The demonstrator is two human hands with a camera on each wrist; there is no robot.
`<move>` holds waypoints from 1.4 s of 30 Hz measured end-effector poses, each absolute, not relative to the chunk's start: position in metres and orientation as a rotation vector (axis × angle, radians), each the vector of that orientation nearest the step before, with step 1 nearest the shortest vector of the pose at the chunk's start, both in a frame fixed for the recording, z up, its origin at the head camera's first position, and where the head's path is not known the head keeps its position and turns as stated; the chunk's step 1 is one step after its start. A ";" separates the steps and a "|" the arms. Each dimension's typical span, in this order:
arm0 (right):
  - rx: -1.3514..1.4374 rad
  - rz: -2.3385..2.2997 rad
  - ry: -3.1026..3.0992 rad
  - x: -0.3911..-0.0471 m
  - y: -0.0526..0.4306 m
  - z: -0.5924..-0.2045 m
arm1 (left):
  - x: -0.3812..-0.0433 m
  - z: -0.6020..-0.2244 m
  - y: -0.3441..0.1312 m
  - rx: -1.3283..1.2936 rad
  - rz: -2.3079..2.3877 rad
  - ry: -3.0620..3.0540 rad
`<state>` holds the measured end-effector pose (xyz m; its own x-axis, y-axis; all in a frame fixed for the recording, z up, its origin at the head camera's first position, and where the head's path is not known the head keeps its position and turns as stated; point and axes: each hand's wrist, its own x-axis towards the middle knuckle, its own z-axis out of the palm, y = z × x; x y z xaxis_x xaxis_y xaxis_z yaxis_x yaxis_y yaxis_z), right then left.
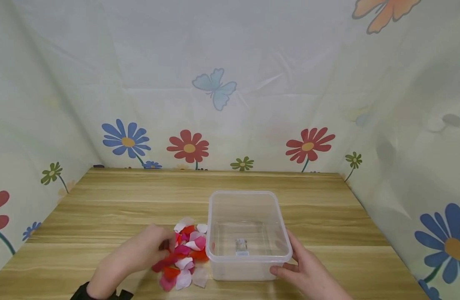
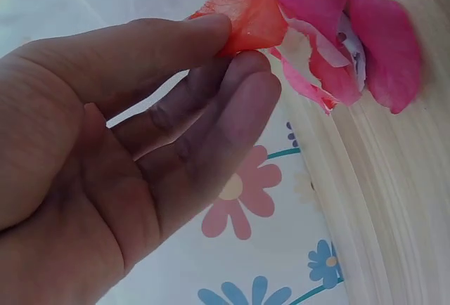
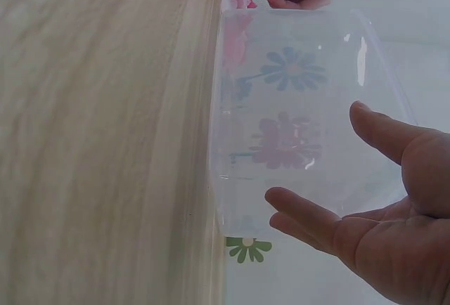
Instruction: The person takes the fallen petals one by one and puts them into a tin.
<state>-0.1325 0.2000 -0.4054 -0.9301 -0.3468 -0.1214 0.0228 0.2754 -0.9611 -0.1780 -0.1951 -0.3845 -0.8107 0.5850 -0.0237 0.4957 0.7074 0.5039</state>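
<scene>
My left hand (image 1: 151, 248) is over the left side of a pile of artificial flower petals (image 1: 183, 250) in red, pink and white. Its thumb and fingers pinch one orange-red petal (image 2: 249, 20), held by its edge, as the left wrist view shows. Right of the pile stands a clear plastic container (image 1: 248, 266), upright and lidless. Against its front right corner lies my right hand (image 1: 303, 266), thumb toward the front wall and fingers along the right side, extended and spread. Through the container's wall, a small pale label (image 1: 242, 246) shows low down.
The wood-grain table (image 1: 140, 196) reaches back to a white cloth backdrop (image 1: 252, 116) printed with flowers and butterflies. More of this cloth hangs along the left and right sides. The petals lie close against the container's left wall.
</scene>
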 end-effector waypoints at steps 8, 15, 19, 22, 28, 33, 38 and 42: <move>-0.304 -1.701 2.243 -0.133 0.200 -0.405 | -0.181 -0.376 -0.188 0.897 0.794 2.789; -0.338 -1.712 2.240 -0.132 0.201 -0.407 | -0.181 -0.372 -0.185 0.895 0.858 2.821; -0.342 -1.714 2.238 -0.132 0.201 -0.407 | -0.182 -0.370 -0.182 0.895 0.887 2.854; -0.334 -1.716 2.238 -0.132 0.200 -0.407 | -0.182 -0.369 -0.179 0.892 0.893 2.909; -0.326 -1.710 2.243 -0.132 0.201 -0.407 | -0.181 -0.365 -0.171 0.853 0.937 3.000; -0.322 -1.707 2.246 -0.132 0.201 -0.407 | -0.180 -0.362 -0.165 0.842 1.046 3.052; -0.307 -1.702 2.249 -0.132 0.201 -0.406 | -0.177 -0.359 -0.160 0.854 1.178 3.119; -0.353 -1.719 2.254 -0.132 0.200 -0.407 | -0.175 -0.356 -0.155 0.892 1.269 3.129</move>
<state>-0.1316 0.2004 -0.4071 -0.9296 -0.3606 -0.0761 -0.0220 0.2604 -0.9652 -0.1748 -0.1550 -0.3562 -0.8126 0.3187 0.4879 0.5685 0.6176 0.5434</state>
